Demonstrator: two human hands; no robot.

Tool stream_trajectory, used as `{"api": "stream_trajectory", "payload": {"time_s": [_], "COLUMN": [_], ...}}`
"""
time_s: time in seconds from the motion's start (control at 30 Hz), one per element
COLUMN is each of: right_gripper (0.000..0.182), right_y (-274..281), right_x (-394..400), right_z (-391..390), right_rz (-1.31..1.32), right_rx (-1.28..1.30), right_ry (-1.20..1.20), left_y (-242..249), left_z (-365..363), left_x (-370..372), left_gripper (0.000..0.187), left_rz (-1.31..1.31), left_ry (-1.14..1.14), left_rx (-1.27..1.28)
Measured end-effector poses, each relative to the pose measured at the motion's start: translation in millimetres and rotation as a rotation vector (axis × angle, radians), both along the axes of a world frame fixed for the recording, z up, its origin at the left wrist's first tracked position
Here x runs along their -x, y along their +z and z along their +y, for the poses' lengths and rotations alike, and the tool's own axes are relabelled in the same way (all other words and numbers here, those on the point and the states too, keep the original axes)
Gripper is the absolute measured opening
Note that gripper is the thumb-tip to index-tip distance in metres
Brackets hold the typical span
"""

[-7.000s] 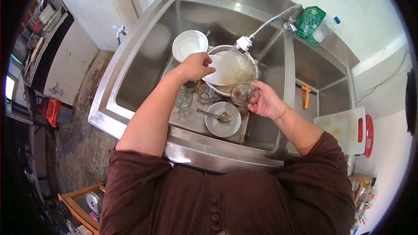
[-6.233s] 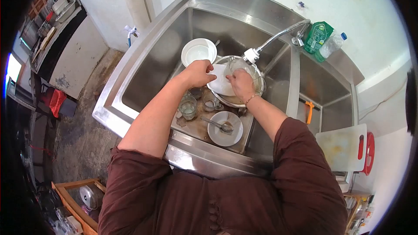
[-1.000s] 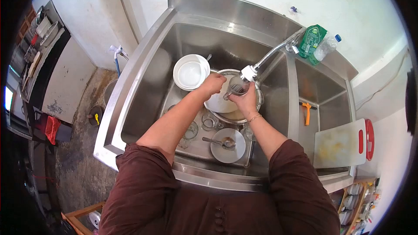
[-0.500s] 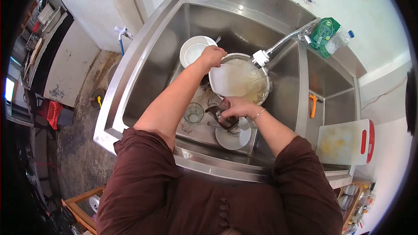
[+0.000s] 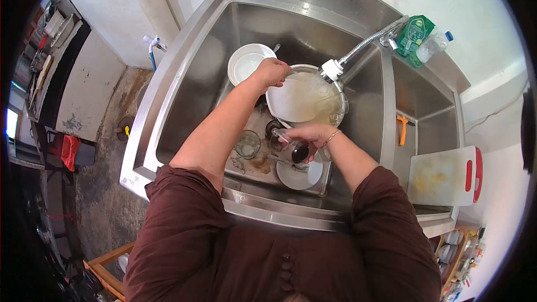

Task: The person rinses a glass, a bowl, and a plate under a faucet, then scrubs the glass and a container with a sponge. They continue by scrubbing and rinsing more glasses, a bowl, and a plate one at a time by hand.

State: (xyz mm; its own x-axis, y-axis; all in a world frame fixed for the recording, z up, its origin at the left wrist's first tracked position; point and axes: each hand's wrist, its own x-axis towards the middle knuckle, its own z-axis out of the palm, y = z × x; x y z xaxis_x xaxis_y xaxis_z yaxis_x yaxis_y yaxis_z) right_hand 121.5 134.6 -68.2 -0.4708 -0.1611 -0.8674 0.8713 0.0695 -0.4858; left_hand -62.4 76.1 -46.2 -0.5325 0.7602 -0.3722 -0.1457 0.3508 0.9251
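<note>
My right hand is wrapped round a drinking glass with dark residue in it, tilted low over the sink floor. Below that hand lies a white plate with a fork on it. An upright clear glass stands to the left. My left hand is closed at the rim of a metal pot; what its fingers pinch is hidden. Inside the pot are cloudy water and a white dish. A white bowl with a spoon handle beside it sits behind my left hand.
A flexible faucet hangs over the pot. Right of the basin are an orange-handled tool and a white cutting board with a red handle. A green pouch and plastic bottle stand on the back ledge.
My right hand has turned the glass, so its dark contents show at one end. The dark liquid pouring out earlier has spread brown on the sink floor. My left hand stays nearly in place.
</note>
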Motion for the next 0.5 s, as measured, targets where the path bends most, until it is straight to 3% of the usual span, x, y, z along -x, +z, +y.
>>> {"api": "stream_trajectory", "payload": {"time_s": [0.13, 0.17, 0.2, 0.23, 0.3, 0.37, 0.43, 0.47, 0.5], "right_gripper": [0.058, 0.058, 0.062, 0.066, 0.064, 0.064, 0.069, 0.074, 0.074], "right_y": [17.2, 11.7, 0.1, -3.4, -8.2, -11.1, -22.8, -30.9, -36.5], "right_x": [-1.2, -1.9, -2.7, -1.8, 1.0, 4.2, 10.5, 13.8, 15.6], "right_z": [31.3, 43.3, 56.0, 60.7, 65.1, 61.0, 50.6, 47.8, 49.9], "right_rz": [0.097, 0.094, 0.282, 0.471, 0.520, 0.570, 0.860, 0.912, 0.915], "right_rx": [0.019, 0.022, 0.037, 0.052, -0.097, -0.250, -0.622, -0.555, -0.559], "right_ry": [-0.078, -0.077, -0.169, -0.263, -0.299, -0.335, -0.415, -0.573, -0.574], "left_y": [-22.9, -38.5, -50.8, -55.3, -63.0, -50.9, -50.3, -56.9, -55.2], "left_z": [0.9, 4.2, 4.5, -1.8, -13.9, -25.3, -27.5, -26.0, -25.5], "left_x": [12.3, 20.1, 25.9, 27.5, 23.2, 4.5, -1.5, 0.8, 0.3], "left_gripper": [0.030, 0.025, 0.021, 0.021, 0.018, 0.020, 0.023, 0.021, 0.021], "left_rz": [0.077, 0.363, 0.649, 0.647, 0.410, 0.415, 0.421, 0.453, 0.483], "left_ry": [-0.133, -0.441, -0.751, -0.754, -0.806, -0.803, -0.795, -0.826, -0.858], "left_rx": [0.081, 0.287, 0.492, 0.495, 0.782, 0.786, 0.787, 0.765, 0.743]}}
